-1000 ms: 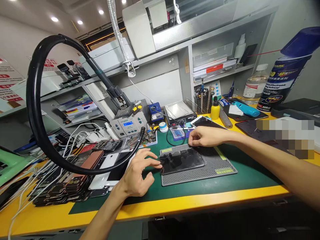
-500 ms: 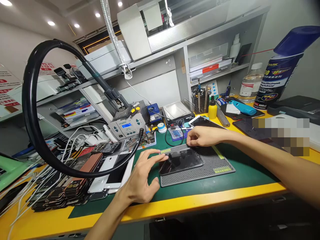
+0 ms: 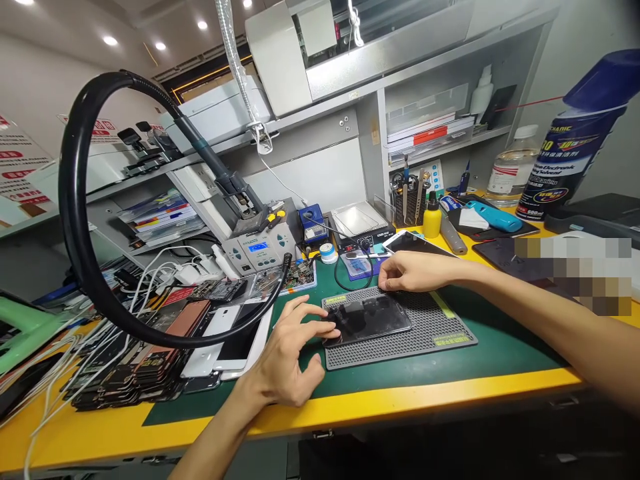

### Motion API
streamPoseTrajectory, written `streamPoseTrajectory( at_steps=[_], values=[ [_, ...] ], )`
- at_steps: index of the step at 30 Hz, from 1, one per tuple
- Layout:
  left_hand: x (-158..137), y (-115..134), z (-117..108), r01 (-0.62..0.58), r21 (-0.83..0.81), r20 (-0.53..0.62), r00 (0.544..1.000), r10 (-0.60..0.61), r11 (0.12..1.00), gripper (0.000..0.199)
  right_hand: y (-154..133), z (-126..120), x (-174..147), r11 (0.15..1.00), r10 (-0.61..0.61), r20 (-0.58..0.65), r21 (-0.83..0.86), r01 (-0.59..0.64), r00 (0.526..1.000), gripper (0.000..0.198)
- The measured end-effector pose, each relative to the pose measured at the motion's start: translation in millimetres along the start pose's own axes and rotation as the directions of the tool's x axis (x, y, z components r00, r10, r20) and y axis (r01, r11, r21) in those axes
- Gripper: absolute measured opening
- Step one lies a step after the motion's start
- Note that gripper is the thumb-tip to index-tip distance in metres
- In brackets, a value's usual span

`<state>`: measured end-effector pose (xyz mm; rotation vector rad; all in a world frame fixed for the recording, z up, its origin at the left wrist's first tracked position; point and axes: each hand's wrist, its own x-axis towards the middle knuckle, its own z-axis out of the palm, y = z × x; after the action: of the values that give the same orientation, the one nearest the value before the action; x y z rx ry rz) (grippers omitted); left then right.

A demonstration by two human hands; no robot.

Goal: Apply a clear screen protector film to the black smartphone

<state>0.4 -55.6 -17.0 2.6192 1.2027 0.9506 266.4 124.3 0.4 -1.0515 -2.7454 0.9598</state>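
Observation:
A black smartphone [image 3: 373, 319] with a glossy surface lies flat on a grey perforated mat [image 3: 365, 357]. At its left end, my left hand [image 3: 293, 343] rests with fingers spread, the fingertips touching the phone's edge and the thumb held apart. My right hand [image 3: 407, 272] is over the mat's back edge, just behind the phone, its fingers curled together in a pinch. Whatever those fingers may hold is hidden. Behind the right hand lies a white-framed phone [image 3: 400, 241], and a small purple-edged box [image 3: 361, 267] sits to its left.
A black flexible hose [image 3: 70, 200] arches across the left from a hot-air station [image 3: 260, 248]. Phone housings [image 3: 150, 353] are stacked at left beside white cables. A yellow bottle [image 3: 433, 217], a turquoise tool [image 3: 495, 217] and a spray can [image 3: 565, 153] stand or lie at right.
The whole view has shifted slightly to the right. My left fingers have slid a little down the phone's left end. My right hand keeps its pinch at the mat's back edge.

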Motion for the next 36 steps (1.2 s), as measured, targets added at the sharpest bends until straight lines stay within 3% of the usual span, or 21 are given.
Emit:
streamPoseTrajectory(
  at_steps=[14,24,31,36],
  values=[
    [-9.5,-6.8,-4.8,-0.021,-0.034,-0.044,0.999,0.019,0.999,0.046,-0.3,0.1,-0.1,1.000,-0.001,-0.003,0.002,0.001,1.000,0.025],
    [-19.1,-13.7,-8.5,0.000,0.027,-0.107,0.994,0.003,1.000,0.044,-2.4,-0.8,-1.6,1.000,-0.007,-0.013,-0.001,0.007,1.000,0.023],
    [-1.5,3.5,9.3,0.049,0.015,0.074,0.996,-0.050,0.999,0.072,-2.0,0.1,-1.4,1.000,-0.017,-0.017,-0.021,0.017,1.000,0.022],
    [1.9,8.5,15.3,-0.030,0.024,0.043,0.999,0.029,0.999,0.069,-4.1,-0.1,-1.6,0.999,-0.020,-0.011,-0.025,0.019,1.000,0.022]
  ],
)
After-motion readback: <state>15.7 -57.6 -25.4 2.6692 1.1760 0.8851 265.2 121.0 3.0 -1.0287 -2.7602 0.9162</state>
